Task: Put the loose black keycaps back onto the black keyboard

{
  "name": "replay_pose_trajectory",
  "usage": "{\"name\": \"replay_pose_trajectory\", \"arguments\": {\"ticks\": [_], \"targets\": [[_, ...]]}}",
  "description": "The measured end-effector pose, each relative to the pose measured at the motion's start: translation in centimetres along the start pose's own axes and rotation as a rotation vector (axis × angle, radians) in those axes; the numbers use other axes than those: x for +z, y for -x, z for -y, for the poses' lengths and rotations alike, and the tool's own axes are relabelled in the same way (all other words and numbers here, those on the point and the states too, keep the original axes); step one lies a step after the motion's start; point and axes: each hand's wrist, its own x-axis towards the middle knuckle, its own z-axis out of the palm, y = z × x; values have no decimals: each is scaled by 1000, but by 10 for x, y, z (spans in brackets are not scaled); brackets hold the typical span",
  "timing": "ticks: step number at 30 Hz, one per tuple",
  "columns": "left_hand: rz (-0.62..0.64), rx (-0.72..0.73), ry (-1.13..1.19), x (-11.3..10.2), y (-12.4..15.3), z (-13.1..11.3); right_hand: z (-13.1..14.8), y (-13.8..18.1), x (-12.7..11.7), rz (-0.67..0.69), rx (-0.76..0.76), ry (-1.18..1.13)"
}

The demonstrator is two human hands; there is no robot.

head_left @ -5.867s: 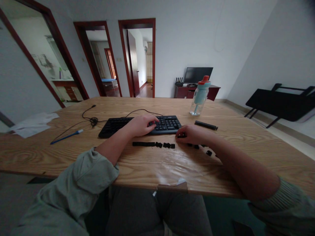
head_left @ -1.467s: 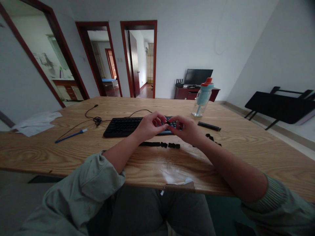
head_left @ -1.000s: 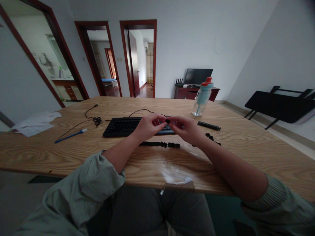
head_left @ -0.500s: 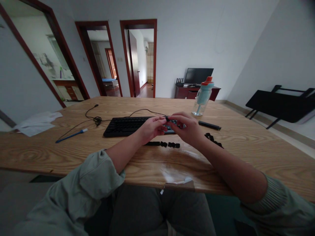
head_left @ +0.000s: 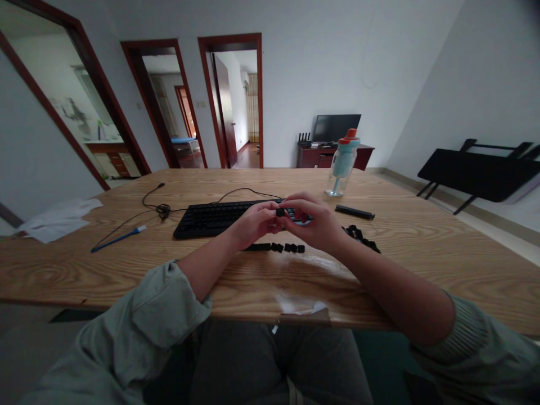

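Observation:
A small black keycap (head_left: 280, 212) sits between the fingertips of my left hand (head_left: 257, 223) and my right hand (head_left: 310, 216), which meet above the table. Both hands are closed in a pinch on it. Beneath and behind them lies a black keyboard (head_left: 211, 218), its right part mostly covered by my right hand. In front of the keyboard runs a row of loose black keycaps (head_left: 276, 247), its left end hidden by my left forearm. More keycaps lie in a pile (head_left: 363, 238) beside my right forearm.
A clear bottle with an orange lid (head_left: 341, 166) stands behind my right hand. Near it lies a long black bar (head_left: 354, 212). On the left are a blue brush (head_left: 118, 239), a coiled cable (head_left: 162, 211) and white tissue (head_left: 61, 218). The wooden table's front edge (head_left: 236, 319) is close to my lap.
The keycap has turned between my fingers, so a flat square face now shows. My hands stay together in nearly the same place; the whole view has shifted slightly.

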Motion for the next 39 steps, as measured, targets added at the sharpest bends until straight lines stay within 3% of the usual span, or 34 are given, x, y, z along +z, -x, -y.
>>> {"name": "replay_pose_trajectory", "arguments": {"ticks": [15,25,30,35,39], "targets": [[149,-3,117,1,1,1,0,2,4,-33,-80,-28],[60,44,3,1,0,0,4,0,-4,-5,-109,35],[60,22,-46,1,0,0,7,-5,-8,72,-131,66],[20,-25,-120,-4,1,-14,-3,-21,-22,188,6,36],[-134,62,-172,-31,5,-37,-36,-35,-44,232,252,167]]}}
